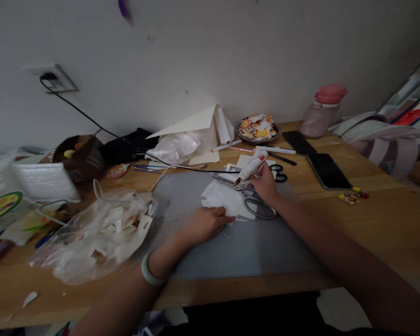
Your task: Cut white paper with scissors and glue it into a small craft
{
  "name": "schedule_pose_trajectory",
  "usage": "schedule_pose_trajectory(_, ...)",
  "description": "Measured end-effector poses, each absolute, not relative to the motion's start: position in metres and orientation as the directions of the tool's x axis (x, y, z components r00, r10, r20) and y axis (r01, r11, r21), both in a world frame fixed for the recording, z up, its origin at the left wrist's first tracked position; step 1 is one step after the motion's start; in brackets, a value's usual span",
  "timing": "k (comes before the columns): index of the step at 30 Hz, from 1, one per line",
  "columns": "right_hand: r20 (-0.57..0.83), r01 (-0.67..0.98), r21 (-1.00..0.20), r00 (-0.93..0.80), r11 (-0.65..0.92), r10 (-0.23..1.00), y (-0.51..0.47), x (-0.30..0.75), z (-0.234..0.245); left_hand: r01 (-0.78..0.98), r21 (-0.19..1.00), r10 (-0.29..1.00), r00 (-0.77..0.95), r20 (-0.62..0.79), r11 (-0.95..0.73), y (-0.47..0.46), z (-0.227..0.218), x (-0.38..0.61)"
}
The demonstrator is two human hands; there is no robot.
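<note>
My right hand [264, 184] is closed around a white hot glue gun [254, 167], its dark nozzle slanting down to the left above the mat. My left hand [208, 224] rests at the lower edge of a piece of white paper [222, 198], fingers drawn together and one fingertip reaching right; the thumb side is partly hidden. Grey-handled scissors [261, 213] lie beneath the glue gun and partly over the paper. Black-handled scissors [280, 172] are just beyond my right hand. Paper and scissors lie on a grey cutting mat [196, 259].
A clear plastic bag [77, 252] of paper scraps lies left. Behind are a bowl [241, 136] of cutouts, several pens, and a folded cream sheet [189, 122]. Two phones [329, 171] [298, 142] and a pink bottle [320, 114] stand right. A black cord [80, 114] runs from the wall socket.
</note>
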State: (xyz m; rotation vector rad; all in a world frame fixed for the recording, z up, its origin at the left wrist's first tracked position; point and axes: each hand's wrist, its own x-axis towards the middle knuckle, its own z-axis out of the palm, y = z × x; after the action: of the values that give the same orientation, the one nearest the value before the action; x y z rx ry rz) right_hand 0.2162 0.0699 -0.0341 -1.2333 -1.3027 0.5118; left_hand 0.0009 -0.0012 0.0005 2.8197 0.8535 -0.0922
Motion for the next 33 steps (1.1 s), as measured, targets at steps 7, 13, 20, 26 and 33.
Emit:
schedule_pose_trajectory(7, 0.406, 0.308, -0.895, 0.265, 0.322, 0.874, 0.069, 0.215, -0.033, 0.537, 0.117, 0.529, 0.844, -0.091, -0.836, -0.007, 0.000, 0.002)
schedule_pose_trajectory(13, 0.415, 0.277, -0.897, 0.258, 0.345, 0.873, 0.070, 0.215, -0.032, 0.508, 0.153, 0.507, 0.861, -0.050, -0.848, -0.007, 0.001, 0.002)
schedule_pose_trajectory(20, 0.442, 0.304, -0.881, 0.251, 0.364, 0.861, 0.072, 0.217, -0.036, 0.485, 0.060, 0.479, 0.874, -0.085, -0.873, -0.010, 0.004, 0.004)
schedule_pose_trajectory(26, 0.454, 0.327, -0.871, 0.255, 0.366, 0.854, 0.071, 0.217, -0.035, 0.504, 0.050, 0.502, 0.863, -0.053, -0.862, -0.013, -0.001, 0.007)
schedule_pose_trajectory(33, 0.449, 0.340, -0.871, 0.255, 0.355, 0.857, 0.071, 0.217, -0.034, 0.469, 0.045, 0.464, 0.881, -0.093, -0.882, -0.011, 0.000, 0.004)
